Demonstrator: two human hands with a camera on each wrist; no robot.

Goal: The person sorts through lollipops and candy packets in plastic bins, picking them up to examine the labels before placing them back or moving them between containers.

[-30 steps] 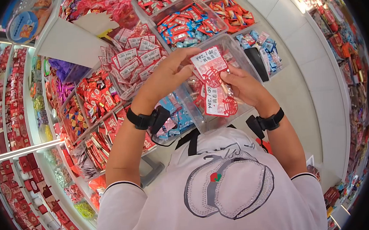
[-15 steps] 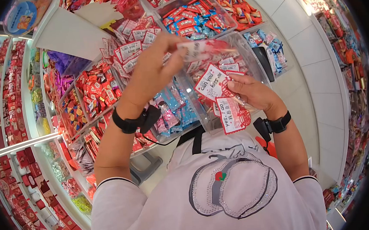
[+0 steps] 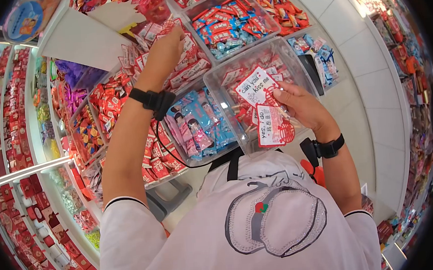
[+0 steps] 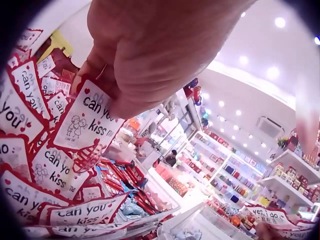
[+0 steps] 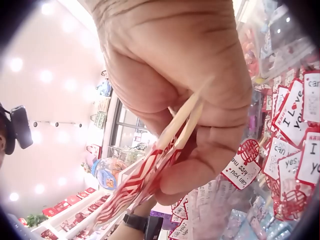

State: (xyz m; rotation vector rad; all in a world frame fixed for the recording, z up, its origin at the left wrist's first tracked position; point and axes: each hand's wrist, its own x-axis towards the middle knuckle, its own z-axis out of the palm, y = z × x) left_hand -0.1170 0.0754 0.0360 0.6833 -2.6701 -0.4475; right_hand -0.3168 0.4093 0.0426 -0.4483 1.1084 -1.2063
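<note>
Over clear plastic bin (image 3: 223, 106): "yes, i do" card (image 3: 271, 125) and "can you kiss me" card (image 3: 256, 88), fanned, sticks (image 5: 185, 117) pinched between thumb and fingers of right hand (image 3: 302, 105). Left hand (image 3: 169, 49) at card heap (image 3: 192, 69), fingers and thumb apparently clamped on single heap card (image 4: 87, 117). Best lifted slowly, since overlapping neighbours could snag; right pinch best firm, low on sticks, prints readable. Outward, blue-and-pink packets (image 3: 196, 129) beside bin.

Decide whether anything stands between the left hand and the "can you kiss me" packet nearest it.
Nothing visible does: in the left wrist view, the left hand pinches that packet near its upper edge, and the neighbouring packets lie beside and below it, not between.
</note>
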